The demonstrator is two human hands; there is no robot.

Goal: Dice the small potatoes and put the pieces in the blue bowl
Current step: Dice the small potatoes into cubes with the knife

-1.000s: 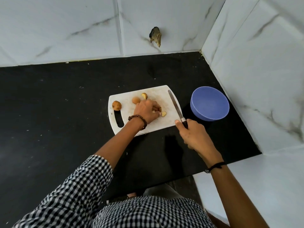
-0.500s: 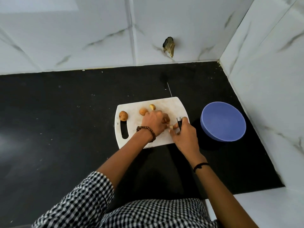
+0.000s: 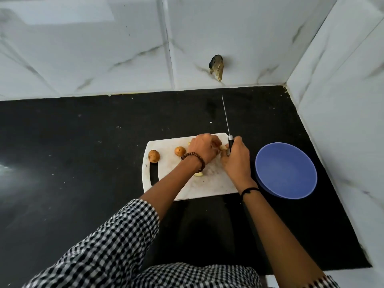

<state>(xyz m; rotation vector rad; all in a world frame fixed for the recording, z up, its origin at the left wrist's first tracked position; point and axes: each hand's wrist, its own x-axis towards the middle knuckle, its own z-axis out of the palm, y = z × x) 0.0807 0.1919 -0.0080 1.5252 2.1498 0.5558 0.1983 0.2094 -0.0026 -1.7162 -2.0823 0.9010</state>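
Observation:
A white cutting board [image 3: 209,185] lies on the black counter. Two whole small potatoes [image 3: 154,156] [image 3: 180,151] sit on its left part, and a pale cut piece [image 3: 198,174] lies near my left wrist. My left hand [image 3: 202,149] is curled over potato pieces at the board's far right. My right hand [image 3: 235,157] meets it there and grips the black handle of a knife [image 3: 226,121], whose thin blade points away toward the wall. A small piece shows between the two hands. The blue bowl [image 3: 285,170] stands right of the board with nothing in it.
The black counter [image 3: 83,152] spreads wide to the left and ends at white marble-tiled walls behind and to the right. A dark broken stub [image 3: 216,67] sticks out of the back wall. My checked sleeve covers the lower left.
My right hand moved left from the board's right edge to meet my left hand, and the knife swung upright, blade pointing toward the wall. The camera view also shifted lower and closer.

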